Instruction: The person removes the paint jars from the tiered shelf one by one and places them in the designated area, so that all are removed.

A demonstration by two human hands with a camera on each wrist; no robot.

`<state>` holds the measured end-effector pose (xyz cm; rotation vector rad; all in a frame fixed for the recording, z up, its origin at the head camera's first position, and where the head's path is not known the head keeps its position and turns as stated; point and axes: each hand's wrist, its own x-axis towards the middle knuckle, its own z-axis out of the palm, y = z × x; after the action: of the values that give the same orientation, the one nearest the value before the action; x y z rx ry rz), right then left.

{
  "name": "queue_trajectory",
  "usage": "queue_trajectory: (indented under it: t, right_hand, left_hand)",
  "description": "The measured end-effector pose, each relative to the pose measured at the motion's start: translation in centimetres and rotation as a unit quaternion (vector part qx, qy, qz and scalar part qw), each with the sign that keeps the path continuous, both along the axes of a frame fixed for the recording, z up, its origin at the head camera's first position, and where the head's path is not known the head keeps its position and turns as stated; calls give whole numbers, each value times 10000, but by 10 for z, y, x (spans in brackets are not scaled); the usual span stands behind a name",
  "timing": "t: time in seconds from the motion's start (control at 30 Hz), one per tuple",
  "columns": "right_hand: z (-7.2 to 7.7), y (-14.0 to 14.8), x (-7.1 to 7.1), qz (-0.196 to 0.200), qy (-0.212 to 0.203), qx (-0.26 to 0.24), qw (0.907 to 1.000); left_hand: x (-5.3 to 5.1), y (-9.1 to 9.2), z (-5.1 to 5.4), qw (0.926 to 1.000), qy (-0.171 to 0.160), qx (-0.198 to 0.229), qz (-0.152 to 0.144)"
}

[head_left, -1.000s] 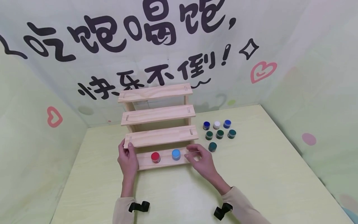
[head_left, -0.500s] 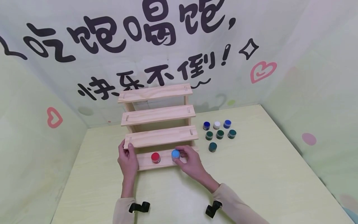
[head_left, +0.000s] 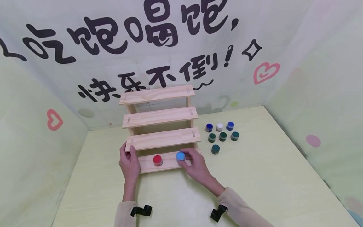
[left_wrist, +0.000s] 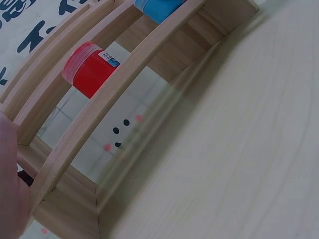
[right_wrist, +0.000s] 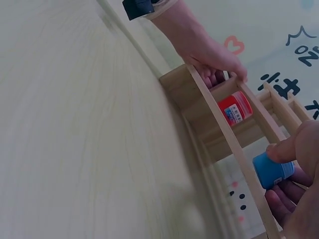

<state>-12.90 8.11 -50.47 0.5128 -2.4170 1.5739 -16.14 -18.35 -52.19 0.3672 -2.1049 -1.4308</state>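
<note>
A tiered wooden display shelf (head_left: 163, 138) stands at the back of the table. My left hand (head_left: 130, 164) grips its left end, the thumb over the second-lowest board and the fingers curled behind. On the lowest board my right hand (head_left: 198, 167) pinches a light-blue paint jar (head_left: 180, 156) between thumb and fingers. In the right wrist view this blue jar (right_wrist: 271, 170) sits upright on the board. A red paint jar (head_left: 157, 160) stands on the same board, between my hands and apart from both. Its label faces the front in the left wrist view.
Right of the shelf, several paint jars stand on the table: dark green ones such as the green jar (head_left: 215, 149), blue ones such as the blue-lidded jar (head_left: 230, 125), and a white-lidded jar (head_left: 219, 127). A printed cloth wall (head_left: 170, 60) rises behind.
My right hand came in from the shelf's right end and took hold of the light-blue jar, which then shifted slightly right. The left hand stays on the shelf.
</note>
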Motion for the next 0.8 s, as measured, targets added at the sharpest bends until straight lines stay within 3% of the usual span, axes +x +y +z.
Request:
queue_trajectory:
  t: [0.3, 0.8]
  right_hand:
    - [-4, 21, -2, -254, 221, -287, 9990]
    - [1, 54, -4, -1041, -17, -311, 9941]
  left_hand:
    - [0, -1, -1, 10000, -8, 46, 11]
    - [1, 2, 1, 10000, 1, 78, 0]
